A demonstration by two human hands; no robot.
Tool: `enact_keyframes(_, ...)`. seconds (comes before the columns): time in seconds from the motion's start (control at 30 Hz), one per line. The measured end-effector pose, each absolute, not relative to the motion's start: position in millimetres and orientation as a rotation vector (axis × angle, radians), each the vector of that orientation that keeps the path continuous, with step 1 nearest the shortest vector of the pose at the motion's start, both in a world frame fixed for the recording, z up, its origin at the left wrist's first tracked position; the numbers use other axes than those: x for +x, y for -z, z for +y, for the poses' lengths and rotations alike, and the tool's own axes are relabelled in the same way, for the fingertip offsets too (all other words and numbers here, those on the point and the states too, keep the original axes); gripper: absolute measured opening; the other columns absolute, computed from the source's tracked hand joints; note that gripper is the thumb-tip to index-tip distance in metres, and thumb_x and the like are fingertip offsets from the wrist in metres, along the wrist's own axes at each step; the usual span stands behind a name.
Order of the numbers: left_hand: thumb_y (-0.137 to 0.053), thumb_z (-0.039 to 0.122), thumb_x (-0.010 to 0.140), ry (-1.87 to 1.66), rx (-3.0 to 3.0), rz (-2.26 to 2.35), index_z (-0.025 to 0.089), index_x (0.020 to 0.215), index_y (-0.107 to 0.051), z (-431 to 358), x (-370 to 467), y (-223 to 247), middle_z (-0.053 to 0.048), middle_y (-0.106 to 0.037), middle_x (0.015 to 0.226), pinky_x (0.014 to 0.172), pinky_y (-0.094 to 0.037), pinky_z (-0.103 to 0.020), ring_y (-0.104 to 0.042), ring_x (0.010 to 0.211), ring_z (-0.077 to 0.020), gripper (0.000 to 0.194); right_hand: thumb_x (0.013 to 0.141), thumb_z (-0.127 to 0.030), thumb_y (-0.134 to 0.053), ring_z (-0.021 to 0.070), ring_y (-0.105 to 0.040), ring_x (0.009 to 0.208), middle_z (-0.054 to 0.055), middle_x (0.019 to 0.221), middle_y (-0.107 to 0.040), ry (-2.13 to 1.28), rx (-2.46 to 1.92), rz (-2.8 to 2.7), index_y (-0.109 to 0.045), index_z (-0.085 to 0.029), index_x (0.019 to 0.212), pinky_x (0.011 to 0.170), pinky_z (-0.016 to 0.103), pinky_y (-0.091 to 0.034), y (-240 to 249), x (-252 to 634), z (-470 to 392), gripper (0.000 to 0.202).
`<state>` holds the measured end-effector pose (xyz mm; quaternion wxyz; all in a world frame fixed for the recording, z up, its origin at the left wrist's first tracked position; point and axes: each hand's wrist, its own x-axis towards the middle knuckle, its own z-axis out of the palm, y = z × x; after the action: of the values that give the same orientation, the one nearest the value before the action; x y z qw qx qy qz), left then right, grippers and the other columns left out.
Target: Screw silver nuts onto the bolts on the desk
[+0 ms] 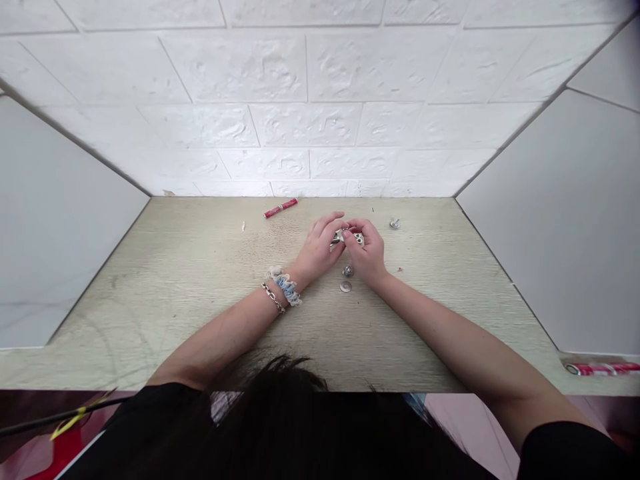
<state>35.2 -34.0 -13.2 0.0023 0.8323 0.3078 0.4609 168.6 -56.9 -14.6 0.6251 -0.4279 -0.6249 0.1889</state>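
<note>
Both my hands meet over the middle of the table, around a small silvery metal part with round holes. My right hand pinches this part between thumb and fingers. From the other side my left hand closes on its left end, one finger stretched out above; the fingers cover much of the part. Just below the hands a small round shiny metal piece rests on the table. Nearer to me lies a flat metal washer.
A red tube lies near the back wall. Another small metal piece sits at the back right, and a white scrap at the left. More red tubes lie at the right front edge. Pale panels flank the table.
</note>
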Motion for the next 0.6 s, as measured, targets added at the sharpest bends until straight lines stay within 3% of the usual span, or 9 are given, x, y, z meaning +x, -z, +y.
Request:
enact_keyframes(0.37,-0.051,0.019,0.09,-1.292,2.625,0.988,0.018,0.114,-0.054,-38.0,35.6,10.0,-0.01,-0.062,0.119,0.103,-0.041,-0.039,-0.054,0.117,-0.0188,0.024,0.09,-0.032,-0.043,0.0137,-0.058,0.075,0.003,0.082,-0.064,-0.522,-0.996,-1.434,-0.063,-0.018,0.091,0.07,0.029,-0.047,16.1,173.6,-55.0,0.024)
enact_keyframes(0.6,-0.051,0.019,0.09,-1.254,2.602,1.002,0.018,0.116,-0.054,-38.9,35.7,8.7,-0.01,-0.061,0.121,0.104,-0.039,-0.039,-0.052,0.119,-0.019,0.026,0.095,-0.048,-0.038,0.0138,-0.057,0.076,0.004,0.083,-0.063,-0.567,-0.958,-1.468,-0.062,-0.017,0.09,0.07,0.029,-0.046,17.8,173.7,-55.1,0.04)
